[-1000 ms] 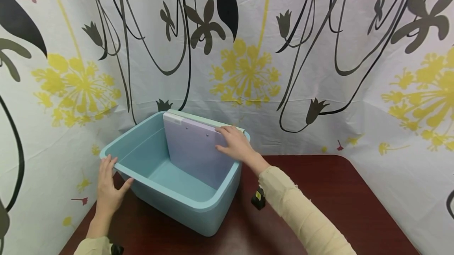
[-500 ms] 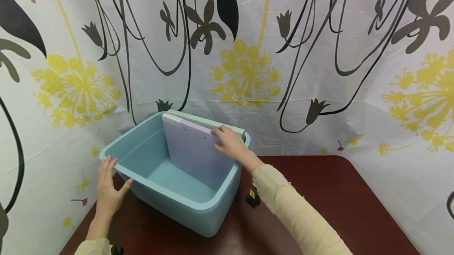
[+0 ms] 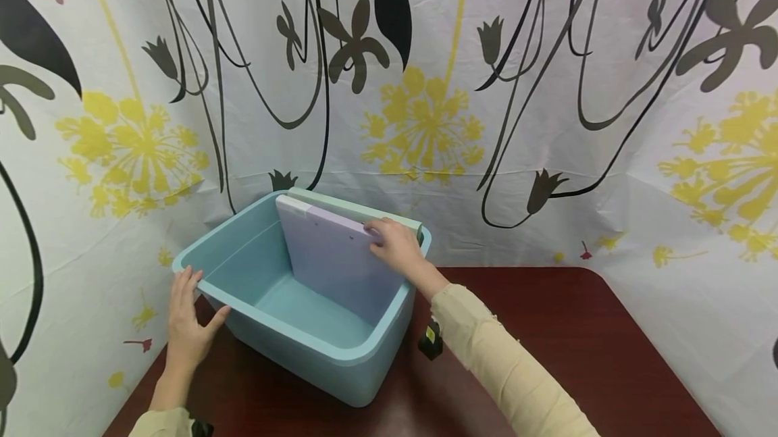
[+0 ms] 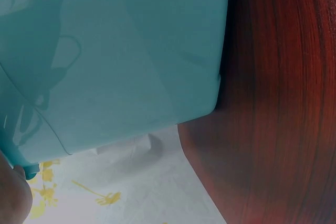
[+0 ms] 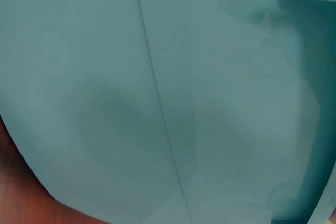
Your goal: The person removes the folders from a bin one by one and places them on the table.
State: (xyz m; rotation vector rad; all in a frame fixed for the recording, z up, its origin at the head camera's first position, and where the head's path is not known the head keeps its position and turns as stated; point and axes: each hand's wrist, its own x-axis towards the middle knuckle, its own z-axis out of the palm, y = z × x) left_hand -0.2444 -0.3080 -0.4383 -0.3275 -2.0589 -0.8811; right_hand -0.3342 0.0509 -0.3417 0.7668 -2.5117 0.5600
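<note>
In the head view, a light-blue plastic bin [image 3: 292,322] stands on the table. A purple binder [image 3: 340,268] with a white label strip leans upright inside it, along the far wall. Just behind that is a pale green binder [image 3: 352,206], only its top edge showing. My right hand [image 3: 396,246] holds the purple binder's top edge near its right end, thumb on the front face. My left hand [image 3: 190,322] rests on the bin's near-left corner, fingers extended over the rim and thumb spread along the near side. Both wrist views mostly show the bin's outer wall [image 4: 131,66].
The dark red-brown wooden table [image 3: 535,342] extends right of the bin to a rounded far corner. A white curtain [image 3: 547,52] printed with flowers hangs close behind the bin and along both sides.
My right hand has shifted slightly left and its fingers have drawn in on the purple binder. That binder's top has tipped a little toward me, away from the green one. The left hand stays put.
</note>
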